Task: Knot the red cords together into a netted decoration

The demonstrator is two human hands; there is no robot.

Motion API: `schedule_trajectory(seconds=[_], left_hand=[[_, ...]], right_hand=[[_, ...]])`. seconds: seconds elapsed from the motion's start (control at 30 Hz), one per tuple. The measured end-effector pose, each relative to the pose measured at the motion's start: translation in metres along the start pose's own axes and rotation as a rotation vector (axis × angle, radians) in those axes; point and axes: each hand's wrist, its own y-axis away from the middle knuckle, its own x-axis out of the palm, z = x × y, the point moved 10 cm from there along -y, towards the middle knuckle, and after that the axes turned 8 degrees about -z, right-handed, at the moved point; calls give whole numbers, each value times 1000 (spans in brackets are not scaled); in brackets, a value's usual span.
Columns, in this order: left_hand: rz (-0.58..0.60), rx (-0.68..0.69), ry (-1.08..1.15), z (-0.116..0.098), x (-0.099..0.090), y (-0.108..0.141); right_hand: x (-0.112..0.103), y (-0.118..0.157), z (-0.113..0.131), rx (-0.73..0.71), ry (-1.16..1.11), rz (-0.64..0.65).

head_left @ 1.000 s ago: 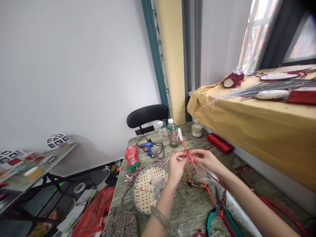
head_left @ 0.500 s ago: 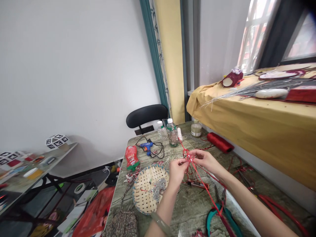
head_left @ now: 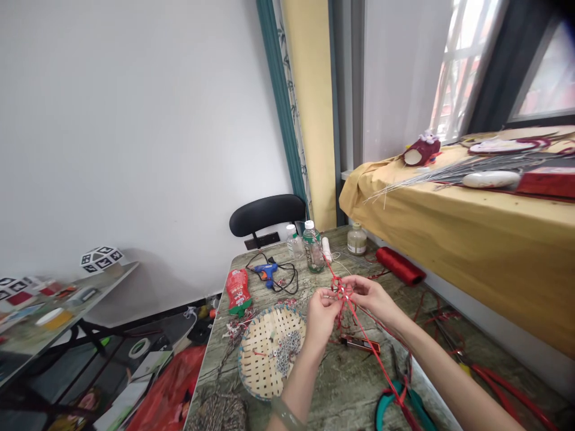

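A red cord (head_left: 366,323) stretches from beside the plastic bottles down toward the front of the table, with a tangle of knots and loops midway. My left hand (head_left: 322,316) pinches the knotted part from the left, fingers closed. From the other side my right hand (head_left: 372,301) grips the same knotted cord between thumb and fingertips. Small pale bits show among the loops, too small to name. Left of my hands lies a round woven basket (head_left: 254,371) holding several small metal rings (head_left: 287,352). Below the cord are a dark and orange box-like item (head_left: 359,343) and teal-handled scissors (head_left: 384,407).
Farther back on the table are a blue glue gun (head_left: 267,272), a red pouch (head_left: 238,290), a plastic bottle (head_left: 313,248) and a glass jar (head_left: 357,240). A red thread spool (head_left: 399,265) lies to the right. Brown yarn (head_left: 218,413) sits at the front left.
The view has shifted slightly, so the table sits a little lower. Both hands stay on the knotted cord, with small finger shifts; the left fingers now bend closer around it.
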Motion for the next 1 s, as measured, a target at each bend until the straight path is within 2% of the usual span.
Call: schedule_trajectory(seconds=[0.2,0.43,0.63,0.77,0.83,1.0], left_hand=[[106,-9,-58,-2,11,5],[94,109,-123,-6,8,-2],[147,-20,-65,-4,9,3],[99,-76,-53,-9,2,8],[80,-65,-58,-13,0,10],[107,-54,2,-18,2,13]], right_hand=[[5,-2,-18,72,-22,46],[-7,9,-23,107,41,65],[-9,26,-33,217,134,137],[-7,33,-32,243,130,150],[-11,35,-29,219,93,132],[-36,38,-29,180,43,34]])
